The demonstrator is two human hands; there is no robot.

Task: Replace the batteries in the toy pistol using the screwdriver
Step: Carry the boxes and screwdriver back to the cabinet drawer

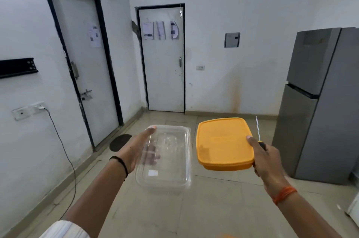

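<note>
Above open floor (204,208), hands (136,150) (269,160) grip containers' edges.

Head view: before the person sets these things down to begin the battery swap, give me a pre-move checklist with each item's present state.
1. Screwdriver in hand: ok, the right hand holds it, shaft pointing up.
2. Orange lid held securely: ok, same right hand grips it, thumb on top.
3. Clear container supported: ok, the left hand holds it from beneath, thumb on the rim.
4. Toy pistol located: not ok, none visible.
5. Batteries located: cannot tell, the container looks empty.
6. Work surface in view: not ok, only floor below.
</note>
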